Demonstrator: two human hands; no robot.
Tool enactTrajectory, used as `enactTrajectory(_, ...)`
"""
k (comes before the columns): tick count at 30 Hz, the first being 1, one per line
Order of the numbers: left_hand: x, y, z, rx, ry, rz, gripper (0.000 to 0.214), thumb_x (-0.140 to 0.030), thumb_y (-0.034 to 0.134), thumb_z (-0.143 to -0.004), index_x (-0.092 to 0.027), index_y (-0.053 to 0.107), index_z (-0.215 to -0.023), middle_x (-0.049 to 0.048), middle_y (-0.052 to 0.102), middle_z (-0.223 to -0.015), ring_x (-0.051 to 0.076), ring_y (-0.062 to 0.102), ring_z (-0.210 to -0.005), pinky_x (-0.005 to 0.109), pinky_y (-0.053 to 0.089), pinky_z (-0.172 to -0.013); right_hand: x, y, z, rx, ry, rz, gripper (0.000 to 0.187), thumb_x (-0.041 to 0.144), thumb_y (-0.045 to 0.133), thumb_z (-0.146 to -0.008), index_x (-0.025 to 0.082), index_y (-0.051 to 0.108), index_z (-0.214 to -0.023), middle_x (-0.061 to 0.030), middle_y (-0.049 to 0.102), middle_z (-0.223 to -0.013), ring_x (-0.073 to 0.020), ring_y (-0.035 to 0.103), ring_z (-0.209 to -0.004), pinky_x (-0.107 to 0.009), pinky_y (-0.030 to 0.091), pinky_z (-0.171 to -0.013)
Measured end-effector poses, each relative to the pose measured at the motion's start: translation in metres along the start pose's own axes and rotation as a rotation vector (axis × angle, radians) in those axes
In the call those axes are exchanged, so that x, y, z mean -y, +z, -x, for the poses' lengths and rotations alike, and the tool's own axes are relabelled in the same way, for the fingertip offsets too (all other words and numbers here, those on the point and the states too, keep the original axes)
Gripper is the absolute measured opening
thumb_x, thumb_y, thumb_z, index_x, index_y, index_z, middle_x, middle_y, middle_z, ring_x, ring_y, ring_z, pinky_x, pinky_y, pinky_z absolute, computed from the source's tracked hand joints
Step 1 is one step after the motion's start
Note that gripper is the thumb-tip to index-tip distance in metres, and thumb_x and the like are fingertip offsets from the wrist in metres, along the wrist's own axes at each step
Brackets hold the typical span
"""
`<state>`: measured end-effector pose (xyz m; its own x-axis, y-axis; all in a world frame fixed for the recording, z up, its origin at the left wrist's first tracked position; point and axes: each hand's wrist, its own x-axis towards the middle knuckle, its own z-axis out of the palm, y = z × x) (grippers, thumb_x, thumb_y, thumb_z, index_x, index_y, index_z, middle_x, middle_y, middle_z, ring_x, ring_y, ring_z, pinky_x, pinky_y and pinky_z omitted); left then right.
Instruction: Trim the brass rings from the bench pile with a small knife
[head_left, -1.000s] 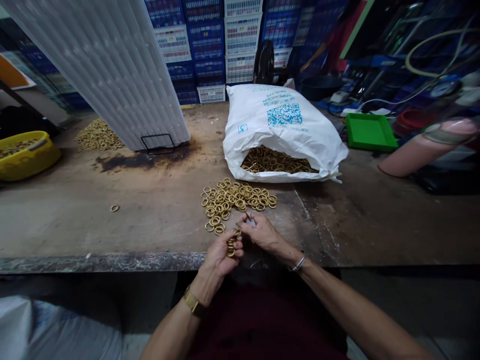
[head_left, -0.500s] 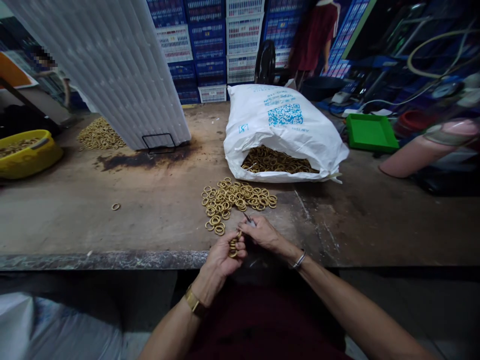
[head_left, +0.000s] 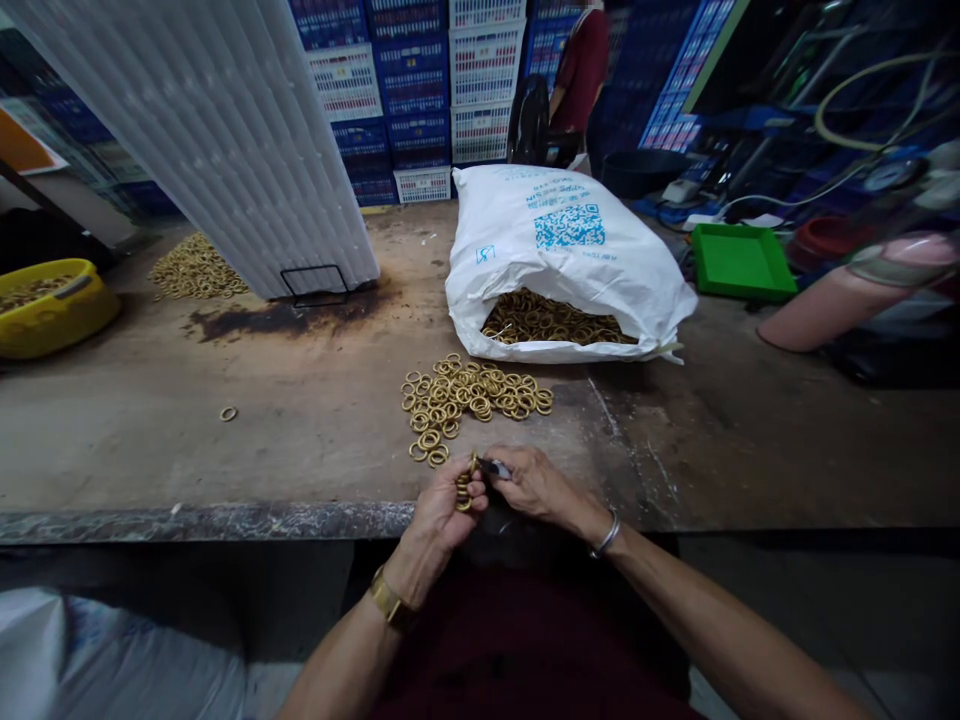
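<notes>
In the head view, looking down past the bare forearms, I can see the person's two hands close together over the near edge of the brown surface (head_left: 315,430). The left hand (head_left: 441,508) has its fingers curled round a short column of brass-coloured rings (head_left: 463,492), the rings lying inside the bend of the fingers. One upper ring (head_left: 474,463) pokes up at the tips of thumb and forefinger, above the others. The right hand (head_left: 544,492) has its fingers closed on a small hand tool (head_left: 496,468), its handle mostly hidden in the grip and its dark end pointing left, right at that upper ring; whether the two actually touch, I can't tell from here.

Just beyond the fingers, a loose pile of rings (head_left: 480,392) spreads over the surface, its nearest rings just beside the left hand. Behind the pile sits a white sack (head_left: 517,230), lying with its mouth open towards the person, more rings showing inside. A single ring (head_left: 222,414) lies well apart, off to the left. Further over on that side there's another heap of rings (head_left: 196,268) and a yellow tub (head_left: 60,325), while a green tray (head_left: 742,262) rests right of the sack.
</notes>
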<state>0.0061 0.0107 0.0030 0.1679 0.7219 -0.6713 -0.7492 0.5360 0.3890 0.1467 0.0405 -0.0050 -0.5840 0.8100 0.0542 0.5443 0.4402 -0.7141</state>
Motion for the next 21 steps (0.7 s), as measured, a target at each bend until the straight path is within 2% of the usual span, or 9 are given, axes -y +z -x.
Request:
enactTrajectory(4, 0.003, -0.005, -0.002, 0.050, 0.039, -0.038, 0.019, -0.016, 0.065, -0.067, -0.014, 0.046, -0.067, -0.0046, 0.046, -0.051, 0.002, 0.038, -0.037, 0.012, 0.022, -0.035, 0.003, 0.002, -0.002, 0.017, -0.010, 0.047, 0.012, 0.009, 0.043, -0.067, 0.018, 0.050, -0.064, 0.0009, 0.052, -0.060, -0.0102, 0.040, -0.054, -0.021, 0.028, -0.054)
enactTrajectory(14, 0.004, -0.007, -0.004, 0.065, 0.044, -0.063, 0.021, -0.017, 0.065, -0.066, -0.015, 0.045, -0.068, -0.0054, 0.045, -0.052, 0.002, 0.038, -0.037, 0.013, 0.022, -0.036, 0.008, 0.002, -0.002, 0.043, -0.002, 0.104, 0.013, 0.008, 0.043, -0.066, 0.017, 0.052, -0.065, -0.0025, 0.058, -0.064, -0.0116, 0.047, -0.057, -0.021, 0.031, -0.056)
enactTrajectory(18, 0.004, -0.004, 0.002, 0.071, 0.057, -0.112, 0.024, -0.018, 0.068, -0.063, -0.015, 0.045, -0.066, -0.0058, 0.043, -0.051, 0.001, 0.035, -0.037, 0.013, 0.020, -0.035, 0.003, 0.003, -0.007, 0.057, 0.102, 0.214, 0.016, 0.010, 0.042, -0.071, 0.017, 0.057, -0.072, -0.0039, 0.060, -0.065, -0.0129, 0.047, -0.055, -0.023, 0.029, -0.054)
enactTrajectory(21, 0.006, -0.003, 0.013, 0.185, 0.063, -0.160, 0.023, -0.021, 0.068, -0.064, -0.015, 0.046, -0.067, -0.0054, 0.044, -0.052, 0.001, 0.035, -0.037, 0.013, 0.020, -0.036, -0.005, 0.004, -0.018, -0.006, 0.189, 0.326, 0.020, 0.015, 0.042, -0.075, 0.017, 0.060, -0.084, -0.0062, 0.063, -0.073, -0.0143, 0.051, -0.061, -0.023, 0.030, -0.057)
